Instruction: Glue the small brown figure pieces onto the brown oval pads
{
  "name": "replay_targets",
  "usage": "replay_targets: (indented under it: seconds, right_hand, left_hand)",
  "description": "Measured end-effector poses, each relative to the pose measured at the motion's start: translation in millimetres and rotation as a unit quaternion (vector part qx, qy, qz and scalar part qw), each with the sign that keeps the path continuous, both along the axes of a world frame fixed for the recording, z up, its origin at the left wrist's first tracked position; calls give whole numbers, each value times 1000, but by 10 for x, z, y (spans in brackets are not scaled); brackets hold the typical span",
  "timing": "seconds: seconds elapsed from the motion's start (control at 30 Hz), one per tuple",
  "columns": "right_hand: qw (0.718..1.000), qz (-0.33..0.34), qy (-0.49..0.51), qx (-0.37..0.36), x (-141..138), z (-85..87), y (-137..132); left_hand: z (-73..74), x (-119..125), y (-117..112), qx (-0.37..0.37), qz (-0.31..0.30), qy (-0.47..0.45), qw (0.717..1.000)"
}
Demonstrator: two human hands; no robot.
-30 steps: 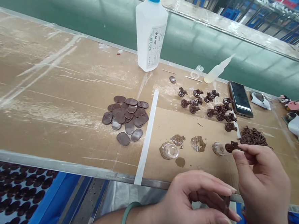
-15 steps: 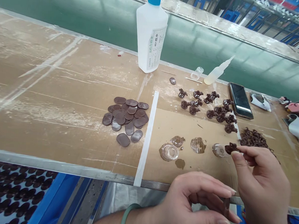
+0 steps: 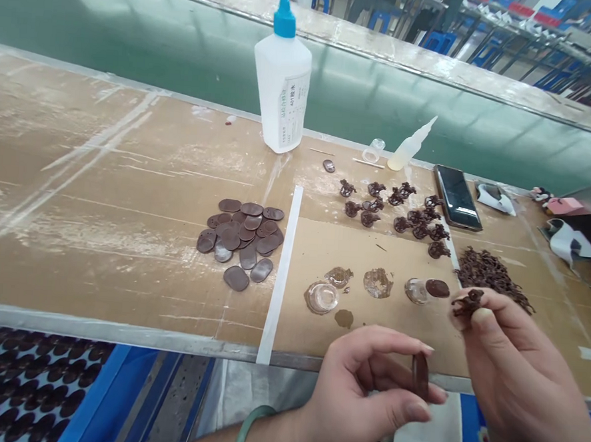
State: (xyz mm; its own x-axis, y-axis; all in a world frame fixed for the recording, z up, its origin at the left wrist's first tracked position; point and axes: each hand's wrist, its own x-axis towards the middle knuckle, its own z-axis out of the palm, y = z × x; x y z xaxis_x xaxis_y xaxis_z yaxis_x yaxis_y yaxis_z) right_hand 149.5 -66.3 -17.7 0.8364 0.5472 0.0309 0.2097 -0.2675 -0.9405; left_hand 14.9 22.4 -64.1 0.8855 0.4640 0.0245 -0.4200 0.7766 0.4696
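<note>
Between the fingertips of my left hand (image 3: 375, 386) a brown oval plastic base (image 3: 419, 376) stands on edge. My right hand (image 3: 512, 354) pinches a small dark brown figurine (image 3: 467, 302) by one end, slightly above and to the right of that base, the two apart. Just left of the figurine, another brown oval (image 3: 437, 288) lies against a small clear round piece (image 3: 415, 290) on the cardboard. Behind my right hand is a heap of loose brown figurines (image 3: 492, 276). Several figurines on bases (image 3: 420, 218) stand in a group farther back.
Brown oval bases (image 3: 244, 234) are piled left of the white tape (image 3: 279, 280). A clear cup (image 3: 321, 296) sits among glossy spots. Farther back are a glue bottle (image 3: 283, 90), a small nozzle bottle (image 3: 410, 148) and a phone (image 3: 458, 197). A tray of brown pieces (image 3: 25, 384) lies lower left.
My right hand has drawn the figurine back from beside the clear round piece, uncovering the brown oval there. My left hand has turned the base more into sight. The view has shifted a little.
</note>
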Motion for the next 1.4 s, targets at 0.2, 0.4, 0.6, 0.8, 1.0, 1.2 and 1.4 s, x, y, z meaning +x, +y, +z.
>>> replay_targets:
  seconds: [0.2,0.4,0.6,0.8,1.0,1.2,1.4]
  right_hand:
    - [942,119,281,142,-228,41,-63]
    - [940,135,268,165,-378,78,-188]
    - [953,153,219,140,-431,78,-351]
    - [964,167,144,148,-459,124,-401]
    - [970,179,89,136,-474,141,-440]
    - [970,183,85,136,-489,159,-414]
    - [973,179,68,126,-499,162,-414]
  left_hand:
    - [64,6,-48,57,101,31,993]
    - [125,-2,-137,124,160,33,979]
    - [193,-30,-204,174,187,43,966]
    - [214,-49,-257,171,179,38,968]
    - [228,-50,-283,176,197,47,963]
    - [248,-40,-290,163,192,54,966]
    - [259,-42,-284,182,219,83,955]
